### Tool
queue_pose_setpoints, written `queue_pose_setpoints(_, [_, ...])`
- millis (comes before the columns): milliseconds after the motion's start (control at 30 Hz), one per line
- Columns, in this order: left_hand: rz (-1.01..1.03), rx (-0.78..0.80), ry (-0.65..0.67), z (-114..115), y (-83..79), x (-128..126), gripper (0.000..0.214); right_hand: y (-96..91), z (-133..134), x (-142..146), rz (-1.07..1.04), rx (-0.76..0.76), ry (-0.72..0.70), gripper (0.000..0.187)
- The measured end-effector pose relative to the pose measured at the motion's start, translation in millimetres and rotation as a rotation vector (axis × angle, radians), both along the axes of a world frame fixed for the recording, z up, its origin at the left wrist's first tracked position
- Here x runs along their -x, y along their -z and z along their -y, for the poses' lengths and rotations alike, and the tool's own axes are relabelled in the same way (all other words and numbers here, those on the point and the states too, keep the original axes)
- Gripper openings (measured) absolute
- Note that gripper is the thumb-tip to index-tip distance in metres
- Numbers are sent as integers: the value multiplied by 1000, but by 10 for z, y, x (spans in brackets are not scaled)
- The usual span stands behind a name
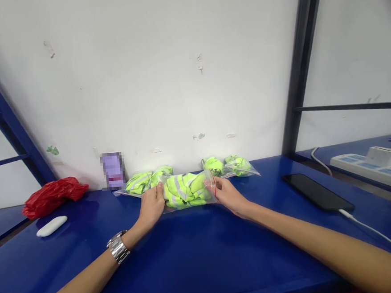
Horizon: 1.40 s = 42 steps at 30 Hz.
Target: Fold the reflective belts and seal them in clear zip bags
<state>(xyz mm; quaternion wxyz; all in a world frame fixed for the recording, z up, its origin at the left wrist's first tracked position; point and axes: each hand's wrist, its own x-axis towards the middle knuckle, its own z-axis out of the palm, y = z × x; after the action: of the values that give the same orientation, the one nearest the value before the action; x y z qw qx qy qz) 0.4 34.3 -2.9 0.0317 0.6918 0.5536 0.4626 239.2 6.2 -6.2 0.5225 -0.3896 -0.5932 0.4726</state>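
Left grip (151, 206) closed on a zip bag of yellow hi-vis fabric (185, 191), right grip (228, 197) pinching its end

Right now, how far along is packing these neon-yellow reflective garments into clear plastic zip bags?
Done: neon-yellow bundles in clear bags lie along the white wall. In hand: a clear zip bag of reflective-striped garment, held by the left hand and right hand. Still left: its red-edged zip, whose closure cannot be told.

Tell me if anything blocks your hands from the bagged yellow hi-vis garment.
Nothing does: the left hand and right hand touch the clear zip bag at its two ends. Other bags lie behind it.
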Motion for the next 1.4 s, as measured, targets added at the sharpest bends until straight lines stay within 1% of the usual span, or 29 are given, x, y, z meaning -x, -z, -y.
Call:
queue_pose_setpoints(67, [-57,-29,-8,31,-34,-11,45,-2,24,6,44,25,-28,40])
queue_pose_setpoints(167, [-126,-65,-7,83,-50,-46,46,12,54,20,-9,92,-116,37])
queue_pose_setpoints(267, [-164,-99,-4,106,-15,-69,46,19,75,30,-76,142,-206,35])
queue_pose_setpoints(367, [-182,-120,24,102,29,-75,43,11,71,19,-166,128,-214,30])
queue_pose_setpoints(433, [-195,-106,66,100,40,-76,41,6,43,2,-188,95,-163,25])
queue_pose_setpoints(500, [-207,-77,108,106,31,-79,40,7,-5,-21,-138,56,-86,18])
queue_pose_setpoints(600, [-200,-55,118,117,-6,-85,38,7,-93,-60,-52,-5,10,20])
queue_pose_setpoints(733, [-118,2,64,86,-77,-57,38,-38,-186,-146,-92,-71,117,14])
queue_pose_setpoints(833, [-52,53,19,23,-143,9,37,-94,-222,-230,-155,-45,180,12])
queue_pose_setpoints(967, [-94,24,-37,-65,-211,73,39,-132,-249,-266,-225,3,239,14])
queue_pose_setpoints(1067, [-138,2,-65,-143,-239,110,39,-123,-287,-254,-275,8,284,14])
queue_pose_setpoints(1167, [-140,-5,-127,-227,-298,281,35,-119,-359,-365,-307,-1,356,14])
queue_pose_setpoints(1233, [-110,-12,-206,-265,-370,504,31,-134,-415,-537,-323,-12,423,14])
queue_pose_setpoints(1300, [-60,-17,-287,-282,-444,767,29,-160,-459,-728,-328,-30,460,16])
queue_pose_setpoints(1333, [-22,-27,-325,-286,-470,888,32,-172,-472,-803,-322,-41,454,17])
queue_pose_setpoints(1400, [51,-25,-333,-306,-487,1064,34,-185,-474,-872,-287,-48,403,19])
